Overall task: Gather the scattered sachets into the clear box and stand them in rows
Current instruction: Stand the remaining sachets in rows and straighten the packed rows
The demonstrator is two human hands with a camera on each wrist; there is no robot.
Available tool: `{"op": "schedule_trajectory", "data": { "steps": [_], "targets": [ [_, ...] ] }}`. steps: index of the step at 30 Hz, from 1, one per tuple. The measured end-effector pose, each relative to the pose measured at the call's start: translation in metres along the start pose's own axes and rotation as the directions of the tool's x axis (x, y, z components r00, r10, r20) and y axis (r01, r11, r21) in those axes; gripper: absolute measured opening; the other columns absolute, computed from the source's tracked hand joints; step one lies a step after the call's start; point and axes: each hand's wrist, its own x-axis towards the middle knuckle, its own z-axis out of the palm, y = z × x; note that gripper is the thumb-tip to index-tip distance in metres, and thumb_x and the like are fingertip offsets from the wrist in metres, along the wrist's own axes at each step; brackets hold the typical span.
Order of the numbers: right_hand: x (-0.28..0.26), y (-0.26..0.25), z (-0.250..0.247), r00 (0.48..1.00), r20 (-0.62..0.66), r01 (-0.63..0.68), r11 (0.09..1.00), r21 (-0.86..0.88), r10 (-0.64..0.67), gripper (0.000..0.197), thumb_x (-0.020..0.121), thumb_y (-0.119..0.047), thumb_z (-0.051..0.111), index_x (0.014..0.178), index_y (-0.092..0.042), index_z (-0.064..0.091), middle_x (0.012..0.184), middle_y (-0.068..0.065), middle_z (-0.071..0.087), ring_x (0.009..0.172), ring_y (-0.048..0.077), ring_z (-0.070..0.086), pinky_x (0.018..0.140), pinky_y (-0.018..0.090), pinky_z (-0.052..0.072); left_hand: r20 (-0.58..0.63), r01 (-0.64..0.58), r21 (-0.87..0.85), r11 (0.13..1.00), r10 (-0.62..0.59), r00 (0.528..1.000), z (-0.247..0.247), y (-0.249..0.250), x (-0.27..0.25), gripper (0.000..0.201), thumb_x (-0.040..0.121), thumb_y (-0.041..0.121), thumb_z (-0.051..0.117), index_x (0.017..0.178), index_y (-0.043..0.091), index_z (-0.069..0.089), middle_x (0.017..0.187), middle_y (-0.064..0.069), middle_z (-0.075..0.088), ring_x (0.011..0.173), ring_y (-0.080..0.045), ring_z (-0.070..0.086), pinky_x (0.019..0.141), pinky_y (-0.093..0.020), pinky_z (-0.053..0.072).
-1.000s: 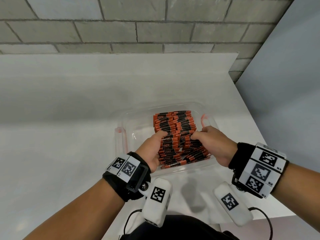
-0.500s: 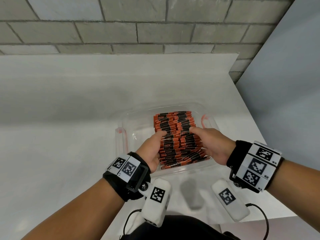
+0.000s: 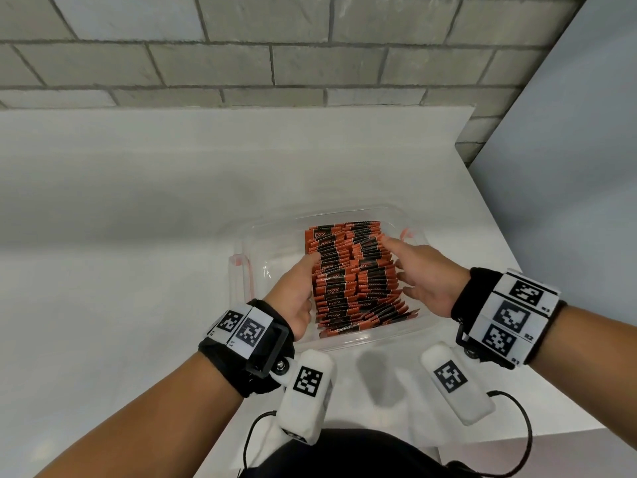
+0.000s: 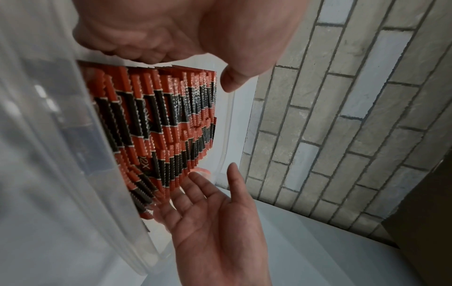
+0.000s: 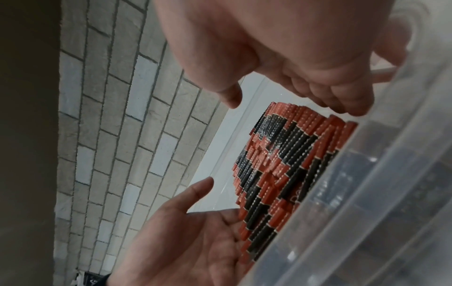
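Several orange-and-black sachets (image 3: 351, 277) stand packed on edge in rows inside the clear box (image 3: 241, 281). My left hand (image 3: 300, 284) lies flat against the left side of the block, fingers straight. My right hand (image 3: 417, 270) faces it with an open palm, its straight fingers touching the right side of the rows. The left wrist view shows the sachets (image 4: 159, 125) between my left hand (image 4: 195, 29) above and my right hand (image 4: 215, 222) below. In the right wrist view the sachets (image 5: 281, 170) sit between my right hand (image 5: 269, 38) and left hand (image 5: 183, 241).
The box sits near the front right of a white table (image 3: 138, 270). A grey brick wall (image 3: 275, 46) runs behind it, and a pale panel (image 3: 568, 167) stands at the right. The box's left part holds no sachets. Its near wall (image 5: 367, 193) fills the wrist views' edge.
My right hand has uncurled from on top of the sachets and shifted to their right side with fingers straight. The left hand has stayed against the left side.
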Motion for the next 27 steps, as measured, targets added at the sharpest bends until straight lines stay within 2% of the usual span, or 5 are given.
{"op": "schedule_trajectory", "data": {
  "steps": [4,11,16,21,27],
  "targets": [
    [0.008,0.000,0.003,1.000,0.013,-0.007,1.000,0.004,0.007,0.058,0.095,-0.051,0.047,0.139,-0.015,0.043,0.111,-0.001,0.070,0.099,0.010,0.063,0.091,0.029,0.047,0.070,0.015,-0.019,1.000,-0.013,0.997,0.002,0.000,0.000,0.048,0.097,0.052,0.042,0.114,0.014,0.065,0.105,-0.007,0.072,0.100,-0.022,0.064,0.080,-0.033,0.048],
    [0.010,-0.016,-0.002,0.998,-0.045,0.042,0.998,-0.042,-0.044,0.066,0.097,-0.048,0.044,0.146,-0.007,0.027,0.150,0.008,0.036,0.138,0.024,0.033,0.116,0.042,0.024,-0.068,-0.051,-0.023,0.998,0.049,0.996,-0.003,0.024,0.004,0.073,0.095,0.055,0.041,0.151,0.011,0.024,0.156,-0.015,0.026,0.145,-0.030,0.021,0.118,-0.044,0.020],
    [0.022,-0.016,0.005,1.000,0.012,0.021,0.999,-0.048,-0.020,0.051,0.095,-0.053,0.044,0.118,-0.010,0.059,0.112,0.004,0.069,0.109,0.018,0.060,0.102,0.033,0.041,0.019,-0.036,-0.075,0.997,0.037,0.999,0.002,0.027,0.013,0.056,0.098,0.058,0.031,0.114,0.013,0.059,0.117,-0.009,0.064,0.117,-0.025,0.054,0.096,-0.039,0.042],
    [0.029,-0.022,0.004,0.998,-0.044,0.051,0.998,-0.026,-0.052,0.047,0.097,-0.050,0.043,0.116,-0.009,0.054,0.112,-0.004,0.059,0.113,0.014,0.049,0.113,0.039,0.029,-0.095,-0.044,-0.088,0.995,0.036,0.995,-0.002,0.038,0.016,0.077,0.096,0.062,0.033,0.153,0.011,0.017,0.159,-0.013,0.018,0.147,-0.029,0.014,0.117,-0.043,0.015],
    [0.038,-0.026,0.011,0.999,-0.017,0.047,0.998,-0.044,-0.048,0.046,0.096,-0.053,0.043,0.102,-0.011,0.062,0.100,0.007,0.070,0.092,0.019,0.064,0.085,0.032,0.047,-0.018,-0.059,-0.141,0.988,0.057,0.998,0.004,0.039,0.023,0.059,0.097,0.059,0.034,0.116,0.007,0.055,0.106,-0.016,0.067,0.096,-0.024,0.063,0.080,-0.036,0.048]
  ]
}}
